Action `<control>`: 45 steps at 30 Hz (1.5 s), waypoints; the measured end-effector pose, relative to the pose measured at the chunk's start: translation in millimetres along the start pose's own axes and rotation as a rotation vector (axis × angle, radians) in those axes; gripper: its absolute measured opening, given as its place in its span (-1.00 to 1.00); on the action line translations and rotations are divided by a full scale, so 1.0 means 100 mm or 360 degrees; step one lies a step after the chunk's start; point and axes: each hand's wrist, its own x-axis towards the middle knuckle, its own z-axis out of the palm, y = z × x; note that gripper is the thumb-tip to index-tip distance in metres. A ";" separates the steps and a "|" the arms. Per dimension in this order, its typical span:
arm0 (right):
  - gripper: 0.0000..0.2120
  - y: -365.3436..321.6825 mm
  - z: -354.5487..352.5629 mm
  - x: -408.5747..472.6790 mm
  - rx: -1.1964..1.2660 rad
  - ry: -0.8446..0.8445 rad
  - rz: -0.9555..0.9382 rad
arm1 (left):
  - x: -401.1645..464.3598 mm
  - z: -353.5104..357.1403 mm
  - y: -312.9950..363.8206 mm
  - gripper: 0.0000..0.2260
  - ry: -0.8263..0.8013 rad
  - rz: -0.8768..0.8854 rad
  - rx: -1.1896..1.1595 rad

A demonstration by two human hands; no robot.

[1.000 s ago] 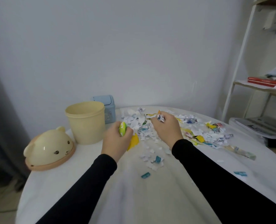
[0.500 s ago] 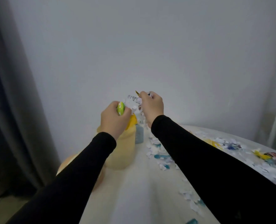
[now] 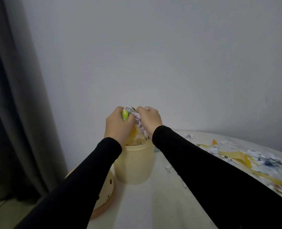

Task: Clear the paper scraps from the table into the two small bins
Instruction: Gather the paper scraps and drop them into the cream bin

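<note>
A dark curtain (image 3: 13,96) is seen at the far left, beside a pale wall (image 3: 153,55). A cream bear-faced lid (image 3: 107,194) is laid on the bench (image 3: 153,204) near its left edge, partly hidden by the left sleeve (image 3: 80,179). Just right of the lid, a cream bin (image 3: 133,164) is stood upright with its mouth open. The left hand (image 3: 118,125) is held above the bin, and its grip is closed round a bundle of scraps (image 3: 125,115) in which green and yellow paper is seen. The right hand (image 3: 149,120) is held close beside it over the same bin, and its grip is curled round white scraps (image 3: 141,125), some of which are hung down toward the bin's mouth. More paper (image 3: 135,139) is seen inside the rim. A sliver of a blue bin (image 3: 156,150) is glimpsed behind the right sleeve (image 3: 203,171). Further right, loose scraps (image 3: 252,160) of white, yellow and blue are spread across the bench, well apart from the bins.
</note>
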 end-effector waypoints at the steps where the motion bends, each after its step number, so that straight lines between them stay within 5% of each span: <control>1: -0.80 0.02 -0.02 0.00 -0.0082 -0.0046 -0.0012 | 0.01 0.00 -0.01 -0.93 -0.0034 -0.0017 0.0023; 11: -0.68 0.12 -0.12 -0.08 -0.0875 -0.0244 -0.0373 | 0.03 -0.07 -0.02 -0.79 -0.0401 -0.0182 0.0004; 19: -0.72 0.16 -0.10 -0.10 -0.0848 -0.0196 -0.0319 | 0.05 -0.16 0.01 -0.46 -0.0813 -0.0122 -0.0107; 26: -0.73 0.19 -0.09 -0.10 -0.0573 -0.0187 -0.0315 | 0.04 -0.16 -0.05 -0.74 -0.0717 -0.0096 -0.0103; 31: -0.96 0.20 -0.15 -0.06 -0.0685 -0.0282 -0.0422 | 0.05 -0.18 -0.03 -0.59 -0.0576 -0.0002 0.0050; 41: -0.68 0.19 -0.26 -0.11 -0.0846 -0.0444 -0.0648 | 0.01 -0.38 0.06 -0.69 -0.0695 -0.0020 0.0195; 45: -0.85 0.18 -0.28 -0.08 -0.0939 -0.0531 -0.0566 | -0.02 -0.41 0.06 -0.85 -0.0672 0.0081 0.0430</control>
